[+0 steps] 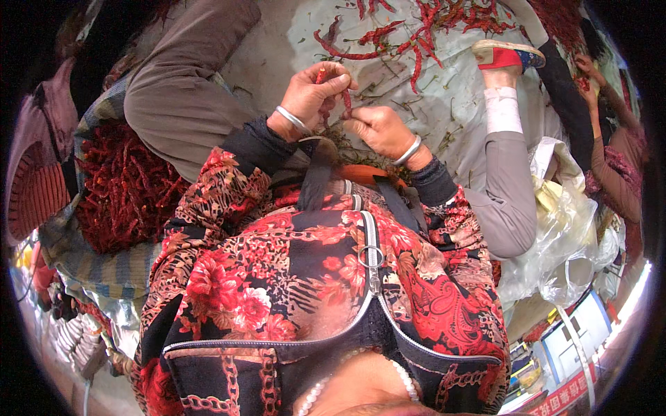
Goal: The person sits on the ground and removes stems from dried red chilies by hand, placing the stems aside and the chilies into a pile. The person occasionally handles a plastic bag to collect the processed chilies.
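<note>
My left hand has its fingers closed around dried red chili peppers, and a tip pokes out above the index finger. One wrinkled chili spans the small gap between my hands. Its lower end is pinched by the thumb and fingers of my right hand, where the stem is too hidden to make out. Beyond my hands, more curved red chilies lie loose on a pale sheet. Thin green-brown stems are strewn over the sheet below and beside my hands.
A woven striped sack full of red chilies stands by my left knee. Clear plastic bags bunch beside my right knee. My shoe rests on the sheet's right side. Another person's hands hold something red at far right.
</note>
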The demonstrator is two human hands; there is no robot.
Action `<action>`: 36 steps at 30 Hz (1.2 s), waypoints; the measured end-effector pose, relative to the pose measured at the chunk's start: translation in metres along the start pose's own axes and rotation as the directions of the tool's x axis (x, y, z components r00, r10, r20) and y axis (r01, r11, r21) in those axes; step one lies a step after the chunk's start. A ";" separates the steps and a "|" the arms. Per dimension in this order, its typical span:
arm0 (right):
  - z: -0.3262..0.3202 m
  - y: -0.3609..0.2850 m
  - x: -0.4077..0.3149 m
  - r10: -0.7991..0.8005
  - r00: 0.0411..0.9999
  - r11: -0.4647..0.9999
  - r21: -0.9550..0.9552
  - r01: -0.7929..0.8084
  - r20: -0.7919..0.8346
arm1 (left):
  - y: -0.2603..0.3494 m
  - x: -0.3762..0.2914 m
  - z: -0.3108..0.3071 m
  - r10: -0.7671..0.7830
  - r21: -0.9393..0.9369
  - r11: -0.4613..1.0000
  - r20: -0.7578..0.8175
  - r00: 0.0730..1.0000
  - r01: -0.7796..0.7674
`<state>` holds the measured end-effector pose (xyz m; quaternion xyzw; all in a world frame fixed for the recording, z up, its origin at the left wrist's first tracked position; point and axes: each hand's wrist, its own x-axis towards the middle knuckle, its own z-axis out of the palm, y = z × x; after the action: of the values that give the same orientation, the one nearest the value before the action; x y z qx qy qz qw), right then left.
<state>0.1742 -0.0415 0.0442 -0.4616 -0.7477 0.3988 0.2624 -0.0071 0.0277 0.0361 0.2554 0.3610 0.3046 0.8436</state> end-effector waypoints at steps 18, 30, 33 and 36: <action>-0.006 -0.029 0.000 0.536 0.836 0.404 0.906 -0.129 -0.120 | -0.019 -0.016 0.017 0.081 0.460 0.849 0.376 0.923 -0.262; -0.033 0.070 0.033 0.205 0.952 0.761 -0.574 -0.302 -0.230 | -0.013 -0.010 0.004 -0.025 0.309 0.951 0.026 0.999 0.016; -0.033 0.087 0.067 0.240 0.939 0.649 -0.679 -0.343 -0.245 | -0.012 -0.003 0.002 0.102 0.401 0.914 -0.063 0.993 -0.068; -0.043 0.075 0.063 0.021 0.944 0.797 -0.564 -0.215 -0.330 | -0.011 -0.003 0.004 0.016 0.363 0.931 -0.149 0.989 0.039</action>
<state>0.2155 0.0499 0.0066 -0.6226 -0.7538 0.0846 0.1924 -0.0021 0.0171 0.0321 0.3818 0.4748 0.2457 0.7540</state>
